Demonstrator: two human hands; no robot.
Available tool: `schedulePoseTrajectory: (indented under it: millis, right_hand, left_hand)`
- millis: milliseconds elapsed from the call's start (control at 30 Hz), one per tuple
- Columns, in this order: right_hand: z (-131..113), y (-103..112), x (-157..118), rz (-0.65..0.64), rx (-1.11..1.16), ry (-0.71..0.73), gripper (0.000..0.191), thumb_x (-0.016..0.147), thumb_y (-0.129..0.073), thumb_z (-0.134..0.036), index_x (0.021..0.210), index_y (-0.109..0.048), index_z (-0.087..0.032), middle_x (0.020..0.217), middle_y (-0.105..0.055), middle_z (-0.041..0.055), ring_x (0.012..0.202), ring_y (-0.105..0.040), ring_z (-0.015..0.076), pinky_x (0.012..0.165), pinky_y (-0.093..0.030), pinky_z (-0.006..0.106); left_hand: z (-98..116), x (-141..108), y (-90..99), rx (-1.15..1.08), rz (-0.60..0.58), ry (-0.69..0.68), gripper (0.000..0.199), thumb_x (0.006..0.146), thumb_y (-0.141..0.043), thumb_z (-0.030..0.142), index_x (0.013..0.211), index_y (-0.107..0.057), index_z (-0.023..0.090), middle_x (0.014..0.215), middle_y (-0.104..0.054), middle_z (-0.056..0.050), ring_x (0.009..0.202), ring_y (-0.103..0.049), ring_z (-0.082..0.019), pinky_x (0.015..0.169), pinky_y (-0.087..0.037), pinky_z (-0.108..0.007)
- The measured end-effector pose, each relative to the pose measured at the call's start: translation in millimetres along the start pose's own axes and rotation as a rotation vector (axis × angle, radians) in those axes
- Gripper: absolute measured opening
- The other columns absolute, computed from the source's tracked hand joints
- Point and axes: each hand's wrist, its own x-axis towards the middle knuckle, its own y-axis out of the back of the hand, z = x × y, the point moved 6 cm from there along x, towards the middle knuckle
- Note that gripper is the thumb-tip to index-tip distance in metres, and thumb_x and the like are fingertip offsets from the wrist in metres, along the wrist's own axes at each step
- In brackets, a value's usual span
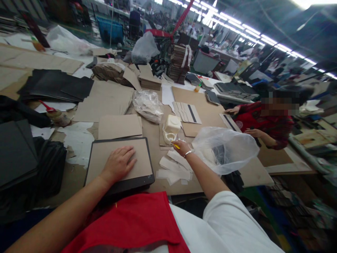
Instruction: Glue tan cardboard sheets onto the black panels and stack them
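Observation:
My left hand (pixel 119 163) lies flat on a tan cardboard sheet (pixel 101 158), its fingers stretched out. Beneath that sheet is a stack of black-edged pieces (pixel 137 180). Out to the right, my right hand (pixel 181 147) is closed around a yellow-handled tool (pixel 175 146). The tool's far end reaches the opening of a cream plastic container (pixel 172 124), so I cannot make out its tip. White paper strips (pixel 175 167) lie scattered below my right hand. Behind the stack rests another pile of tan cardboard (pixel 119 126).
A clear plastic bag (pixel 226 149) sits right of my right forearm. Another crumpled bag (pixel 148 105) lies behind the container. Dark sheets (pixel 17 151) are stacked at left, near a red-tipped bottle (pixel 56 114). A co-worker in red (pixel 265 121) handles striped cardboard pieces across the table.

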Motion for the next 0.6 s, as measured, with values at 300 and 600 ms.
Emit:
schedulePoseTrajectory:
  millis: [300,600]
  right_hand:
    - [16,6,-23,0.076,0.234,-0.071,0.024,0.081,-0.057,-0.025,0.102,-0.069,-0.020,0.102,-0.069,0.0078,0.094,-0.062,0.0187,0.086,-0.048,0.032]
    - [22,-12,-7,0.424,1.059,-0.580,0.030,0.069,-0.060,-0.054,0.075,-0.057,-0.025,0.053,-0.060,0.0046,0.042,-0.057,0.0153,0.049,-0.052,0.030]
  left_hand:
    - [-3,0,-1.8,-0.058,0.001,0.013,0.038,0.088,-0.044,0.040,0.113,-0.062,0.018,0.125,-0.058,-0.011,0.113,-0.052,-0.028,0.098,-0.040,-0.046]
    - [-1,-3,4.7,-0.035,-0.099,0.050,0.038,0.088,-0.047,0.036,0.119,-0.058,0.018,0.132,-0.054,-0.010,0.121,-0.048,-0.024,0.104,-0.036,-0.042]
